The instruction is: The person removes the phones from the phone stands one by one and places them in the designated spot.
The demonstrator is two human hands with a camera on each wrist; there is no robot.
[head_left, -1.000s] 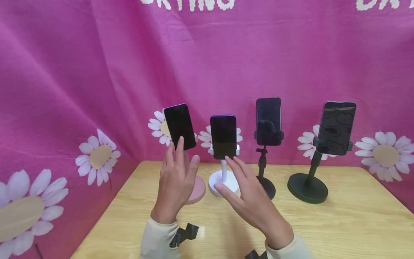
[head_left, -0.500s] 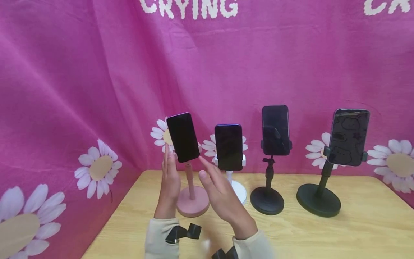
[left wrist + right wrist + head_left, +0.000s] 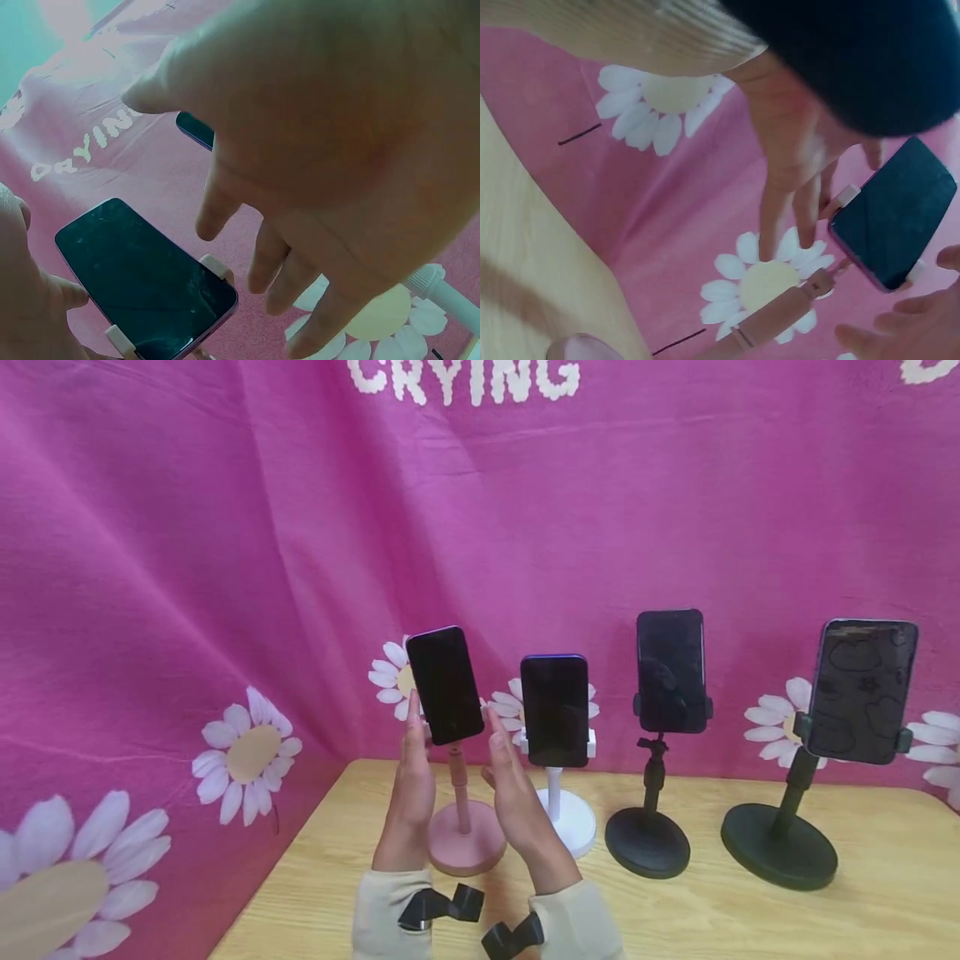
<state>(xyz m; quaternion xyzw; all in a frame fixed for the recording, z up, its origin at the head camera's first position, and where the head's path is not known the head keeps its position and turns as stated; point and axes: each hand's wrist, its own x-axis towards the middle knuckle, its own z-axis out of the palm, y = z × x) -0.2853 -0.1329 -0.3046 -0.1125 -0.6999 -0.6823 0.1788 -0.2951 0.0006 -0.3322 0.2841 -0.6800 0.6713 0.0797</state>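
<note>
A dark-screened phone [image 3: 446,685] leans to the left in a pink phone stand [image 3: 467,843] at the left of the row. My left hand [image 3: 414,785] is upright at the phone's left side, fingers straight. My right hand [image 3: 517,797] mirrors it on the right side. In the left wrist view the right palm [image 3: 337,135] looms large, and part of the left hand [image 3: 26,292] shows by the phone's edge. In the right wrist view, two pale clips hold the phone [image 3: 896,214] between the hands. Whether fingertips touch phone or clips, I cannot tell.
To the right, a second phone [image 3: 555,710] sits in a white stand [image 3: 577,827]. Beyond it are two more phones, one on a black stand [image 3: 647,843] and one on a dark stand [image 3: 780,852]. A pink flowered cloth [image 3: 600,510] hangs behind the wooden table [image 3: 660,927].
The right hand has moved left from in front of the white stand to the pink stand's right side. The left hand has turned upright beside the phone. The view has shifted slightly.
</note>
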